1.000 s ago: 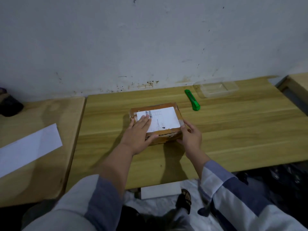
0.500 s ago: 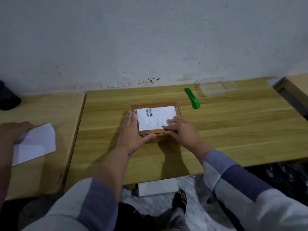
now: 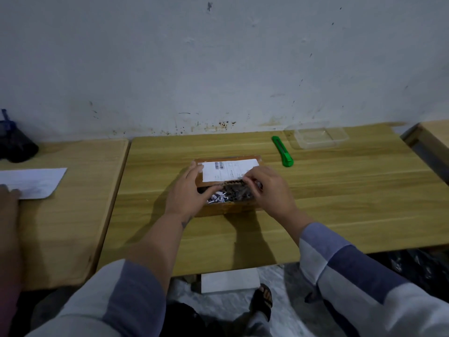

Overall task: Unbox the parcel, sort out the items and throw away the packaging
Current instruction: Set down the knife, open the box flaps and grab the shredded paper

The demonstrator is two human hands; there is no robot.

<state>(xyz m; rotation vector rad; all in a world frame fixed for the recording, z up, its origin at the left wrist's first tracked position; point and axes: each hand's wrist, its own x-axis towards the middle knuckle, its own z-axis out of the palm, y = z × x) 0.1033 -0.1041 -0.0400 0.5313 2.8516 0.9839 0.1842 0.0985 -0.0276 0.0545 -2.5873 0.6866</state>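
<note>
A small brown cardboard parcel [image 3: 228,210] sits in the middle of the wooden table [image 3: 340,203]. Its top flap, with a white shipping label [image 3: 228,169], is tilted up at the front. Through the gap I see dark contents mixed with pale paper shreds [image 3: 228,196]. My left hand [image 3: 187,190] grips the parcel's left side, fingers up on the flap's edge. My right hand [image 3: 269,190] pinches the flap's front right edge and holds it raised.
A green utility knife [image 3: 283,152] and a clear plastic container [image 3: 315,136] lie behind and to the right of the parcel. On the left table are a white sheet [image 3: 36,182], another person's hand [image 3: 8,199] and a dark bag [image 3: 15,148]. A white box [image 3: 229,279] lies on the floor.
The flap was flat and closed before; now its front edge is lifted and the contents show. My right hand moved from the parcel's right side onto the flap. The other person's hand shifted on the sheet.
</note>
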